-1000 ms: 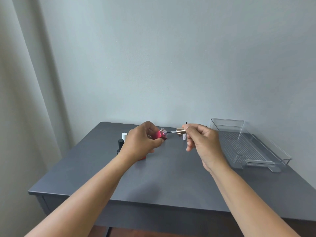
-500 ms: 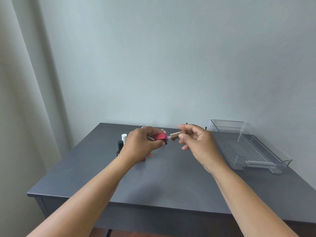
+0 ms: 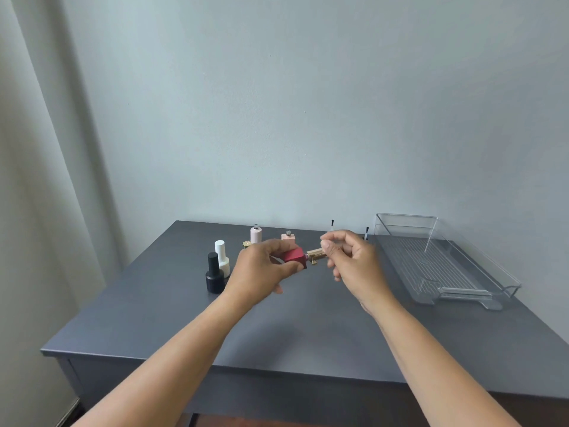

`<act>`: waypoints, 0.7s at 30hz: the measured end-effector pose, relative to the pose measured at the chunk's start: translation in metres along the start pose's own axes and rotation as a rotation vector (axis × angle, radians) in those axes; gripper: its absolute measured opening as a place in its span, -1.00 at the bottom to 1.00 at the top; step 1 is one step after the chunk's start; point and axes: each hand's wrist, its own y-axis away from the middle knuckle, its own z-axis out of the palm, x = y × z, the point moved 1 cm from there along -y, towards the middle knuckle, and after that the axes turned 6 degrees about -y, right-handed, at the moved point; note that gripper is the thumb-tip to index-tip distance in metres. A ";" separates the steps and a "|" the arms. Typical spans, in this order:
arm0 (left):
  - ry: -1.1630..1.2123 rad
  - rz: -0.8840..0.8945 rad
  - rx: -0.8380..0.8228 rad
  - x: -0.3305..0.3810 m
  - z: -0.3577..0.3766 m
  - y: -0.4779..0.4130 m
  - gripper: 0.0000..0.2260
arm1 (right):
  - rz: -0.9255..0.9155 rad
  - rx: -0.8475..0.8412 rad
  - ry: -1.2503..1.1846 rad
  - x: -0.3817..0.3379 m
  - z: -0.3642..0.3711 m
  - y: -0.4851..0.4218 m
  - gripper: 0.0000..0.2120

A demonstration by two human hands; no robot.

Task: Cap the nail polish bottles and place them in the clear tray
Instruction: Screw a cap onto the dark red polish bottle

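My left hand point(image 3: 261, 269) grips a red square nail polish bottle point(image 3: 294, 256), tipped on its side above the table. My right hand point(image 3: 351, 260) pinches a gold cap point(image 3: 316, 254) that sits against the bottle's neck. Behind stand a capped black bottle point(image 3: 214, 274) and a capped white bottle point(image 3: 222, 257). Two pale pink bottles point(image 3: 256, 235) point(image 3: 288, 237) stand uncapped near the wall. Two cap brushes point(image 3: 332, 224) point(image 3: 366, 233) poke up behind my right hand. The clear tray point(image 3: 443, 272) at the right has nothing in it.
A dark grey table point(image 3: 308, 328) holds everything and stands against a pale wall. A small gold item point(image 3: 246, 243) lies beside the tall pink bottle. A light curtain point(image 3: 37, 180) hangs at the left.
The brush has gone into the red bottle and the gold cap has closed up against its neck. Both hands dropped slightly, uncovering the pink bottles behind.
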 end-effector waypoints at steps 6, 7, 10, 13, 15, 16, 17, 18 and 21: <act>0.009 -0.016 0.005 -0.016 0.020 0.000 -0.79 | 0.109 -0.003 -0.026 0.017 -0.007 -0.001 -0.69; 0.012 -0.021 0.014 -0.019 0.022 0.000 -0.79 | 0.135 -0.029 -0.039 0.019 -0.008 -0.001 -0.74; 0.016 -0.047 0.044 -0.026 0.026 -0.001 -0.81 | 0.179 -0.112 -0.069 0.022 -0.009 -0.001 -0.93; 0.026 -0.045 0.067 -0.030 0.028 -0.002 -0.79 | 0.210 -0.122 -0.089 0.024 -0.010 -0.001 -0.91; 0.035 -0.037 0.072 -0.033 0.029 -0.003 -0.79 | 0.237 -0.106 -0.087 0.026 -0.009 0.000 -0.79; 0.035 -0.035 0.071 -0.034 0.029 -0.003 -0.79 | 0.251 -0.093 -0.075 0.027 -0.008 0.000 -0.71; 0.031 -0.033 0.069 -0.035 0.030 -0.002 -0.79 | 0.261 -0.079 -0.053 0.028 -0.007 0.000 -0.64; 0.026 -0.033 0.067 -0.036 0.030 -0.002 -0.80 | 0.273 -0.063 -0.028 0.030 -0.007 0.000 -0.58; 0.010 -0.027 0.064 -0.038 0.030 -0.003 -0.79 | 0.310 -0.044 0.032 0.034 -0.005 -0.001 -0.44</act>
